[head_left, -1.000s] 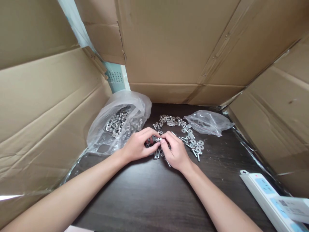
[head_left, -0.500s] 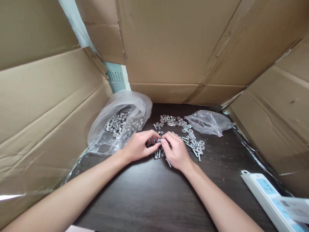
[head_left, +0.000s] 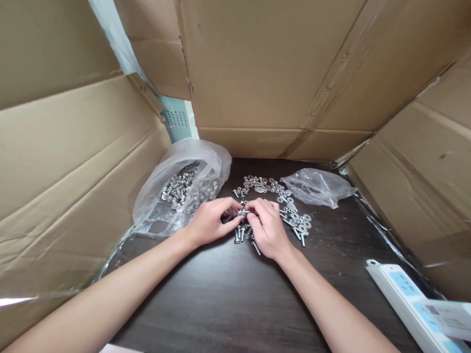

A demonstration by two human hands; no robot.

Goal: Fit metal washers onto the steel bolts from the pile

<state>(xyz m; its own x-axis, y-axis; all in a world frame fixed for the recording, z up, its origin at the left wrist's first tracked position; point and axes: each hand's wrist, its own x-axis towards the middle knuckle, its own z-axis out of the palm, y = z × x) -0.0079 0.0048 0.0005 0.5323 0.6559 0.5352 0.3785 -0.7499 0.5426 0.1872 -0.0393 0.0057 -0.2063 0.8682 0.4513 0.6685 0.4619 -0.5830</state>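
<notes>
Between the fingertips of both hands is a small silver bolt (head_left: 243, 212) with a nut or washer on it, lying sideways. My left hand (head_left: 212, 219) pinches its left end between thumb and forefinger. From the other side, the thumb and fingers of my right hand (head_left: 268, 224) close at the bolt's right end. Loose bolts (head_left: 240, 233) lie on the dark table just below and under the fingers. Washers (head_left: 304, 223), nuts and more bolts spread behind and to the right of my right hand.
At left, an open clear plastic bag (head_left: 147, 213) holds many bolt assemblies (head_left: 180, 186). A crumpled plastic bag (head_left: 318, 186) lies at the back right. A white power strip (head_left: 401, 294) is at the right front. Cardboard walls (head_left: 272, 68) surround the dark table (head_left: 206, 304).
My right fingers have shifted slightly along the bolt, so more of it shows between the hands. My left hand has hardly moved.
</notes>
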